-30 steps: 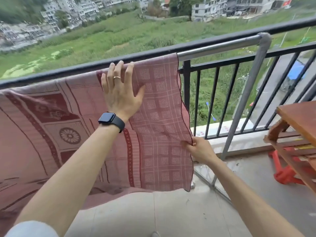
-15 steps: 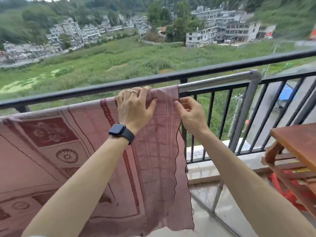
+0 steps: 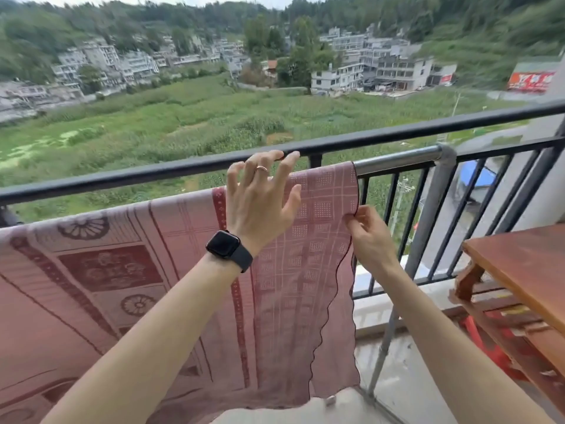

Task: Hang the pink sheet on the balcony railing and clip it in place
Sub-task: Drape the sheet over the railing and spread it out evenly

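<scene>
Pink sheet (image 3: 122, 270) draped over railing (image 3: 394, 159). Left hand (image 3: 260, 200) spread, holding nothing, at 12 o'clock; right hand (image 3: 368, 237) pinching edge at 3 o'clock. No clips visible; clipping pending.

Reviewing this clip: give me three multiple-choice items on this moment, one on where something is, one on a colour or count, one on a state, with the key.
1. Where does the pink sheet hang?
A. over the silver rail
B. on the wooden table
C. on the floor

2. What colour is the watch on the left wrist?
A. white
B. black
C. red

3. What is the right hand doing?
A. resting flat on the table
B. hanging free
C. pinching the sheet's edge

Key: 1 A, the sheet drapes over the rail; 2 B, case and strap are black; 3 C, the fingers close on the right edge, while the left hand is spread open.
</scene>
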`<state>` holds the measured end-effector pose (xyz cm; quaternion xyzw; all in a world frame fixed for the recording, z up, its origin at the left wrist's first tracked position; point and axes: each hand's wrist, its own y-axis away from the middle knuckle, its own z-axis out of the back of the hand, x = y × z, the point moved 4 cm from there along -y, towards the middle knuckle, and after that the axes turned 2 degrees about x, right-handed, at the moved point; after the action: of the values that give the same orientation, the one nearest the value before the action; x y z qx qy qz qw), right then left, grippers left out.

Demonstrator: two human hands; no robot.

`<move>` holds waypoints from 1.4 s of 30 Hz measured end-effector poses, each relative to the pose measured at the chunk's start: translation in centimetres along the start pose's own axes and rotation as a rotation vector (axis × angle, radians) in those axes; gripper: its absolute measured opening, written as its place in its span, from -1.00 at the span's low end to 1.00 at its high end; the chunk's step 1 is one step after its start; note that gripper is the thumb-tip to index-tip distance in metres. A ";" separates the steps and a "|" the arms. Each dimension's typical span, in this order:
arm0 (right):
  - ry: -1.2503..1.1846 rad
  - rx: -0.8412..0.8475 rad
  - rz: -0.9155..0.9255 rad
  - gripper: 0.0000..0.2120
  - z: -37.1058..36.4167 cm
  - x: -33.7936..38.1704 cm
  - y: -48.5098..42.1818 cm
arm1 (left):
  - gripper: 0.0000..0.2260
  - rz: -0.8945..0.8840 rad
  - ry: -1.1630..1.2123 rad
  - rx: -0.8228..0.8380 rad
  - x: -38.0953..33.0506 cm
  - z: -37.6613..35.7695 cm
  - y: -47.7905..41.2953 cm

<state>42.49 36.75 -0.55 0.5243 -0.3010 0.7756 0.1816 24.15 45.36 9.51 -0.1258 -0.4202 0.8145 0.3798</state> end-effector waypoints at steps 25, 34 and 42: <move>0.190 -0.012 0.002 -0.78 17.5 -7.9 -5.6 | -0.73 0.160 0.350 0.391 -17.6 -7.4 -12.4; -0.069 0.201 0.133 -0.83 16.5 -4.1 -8.6 | -0.88 0.491 0.515 0.155 -14.7 -6.4 -14.5; -0.063 -0.142 0.052 -0.82 22.1 -9.0 -7.8 | -0.75 0.197 0.495 0.404 -21.3 -7.0 -15.9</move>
<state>66.14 28.38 -0.80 0.5261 -0.3745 0.7398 0.1887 50.50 39.77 15.17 -0.2819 -0.1310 0.8589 0.4071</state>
